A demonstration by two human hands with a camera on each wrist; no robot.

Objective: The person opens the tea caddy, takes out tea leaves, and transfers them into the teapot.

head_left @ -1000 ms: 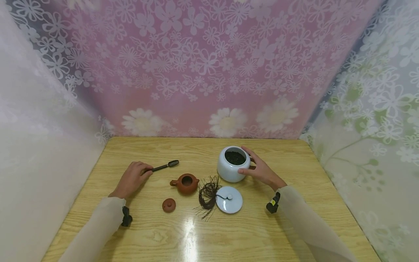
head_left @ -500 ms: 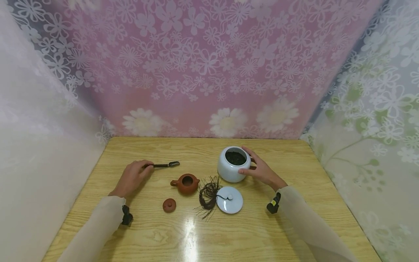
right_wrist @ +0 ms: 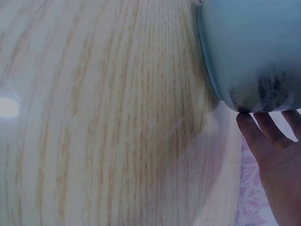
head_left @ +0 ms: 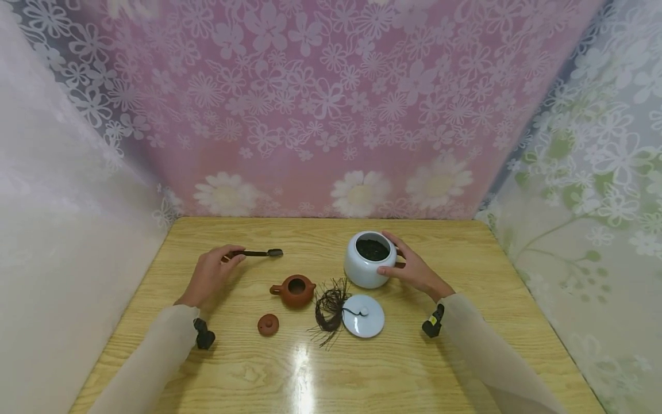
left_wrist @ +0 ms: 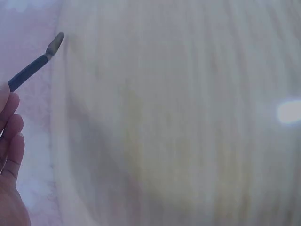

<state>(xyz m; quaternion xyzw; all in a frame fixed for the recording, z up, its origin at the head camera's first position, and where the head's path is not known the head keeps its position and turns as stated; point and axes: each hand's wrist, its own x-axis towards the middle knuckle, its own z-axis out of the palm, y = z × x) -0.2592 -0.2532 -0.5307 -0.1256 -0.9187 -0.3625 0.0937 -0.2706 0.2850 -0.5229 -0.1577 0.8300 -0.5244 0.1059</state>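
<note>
In the head view my left hand (head_left: 209,277) pinches the end of a small dark tea scoop (head_left: 257,253), its little shovel-shaped tip pointing right. The left wrist view shows the scoop (left_wrist: 28,73) held out from the fingers, over the tabletop. A white ceramic jar (head_left: 364,273), lidless, contains dark green tea leaves (head_left: 372,249). My right hand (head_left: 418,272) holds the jar's right side, thumb in front and fingers behind. From the right wrist, fingertips touch the jar wall (right_wrist: 254,47). Between the hands sits a reddish-brown clay teapot (head_left: 296,291), uncovered, with its handle to the left.
The teapot's small round lid (head_left: 268,325) lies in front of the pot. The jar's white lid (head_left: 364,325) lies before the jar, a dark fringed tassel (head_left: 328,310) on its left. Everything rests on a wooden table (head_left: 248,374), with a floral pink curtain (head_left: 310,144) behind.
My left hand has lifted slightly, and the scoop with it; the scoop has swung from slanting to nearly level in the head view. The right hand and jar stay put.
</note>
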